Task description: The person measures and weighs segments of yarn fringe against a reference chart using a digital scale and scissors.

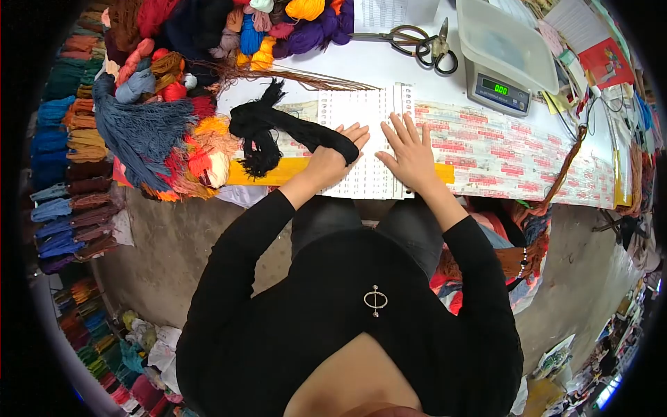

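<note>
My left hand (329, 167) rests on a white perforated sheet (358, 111), fingers stretched out. A black yarn skein (292, 126) runs across the back of that hand, and its far end trails to the left on the table. Whether the yarn also passes beneath the palm is hidden. My right hand (411, 157) lies flat on the sheet's right part, fingers spread, with nothing in it. A yellow strip (274, 171) extends out from under the sheet on both sides.
Colourful yarn (167, 76) is piled at the left, with a blue-grey skein (142, 128) on top. Black-handled scissors (406, 38) and snips (441, 52) lie at the back. A digital scale (499, 89) reading 0.00 carries a clear tray (507, 42). Brown strands (299, 75) lie behind the sheet.
</note>
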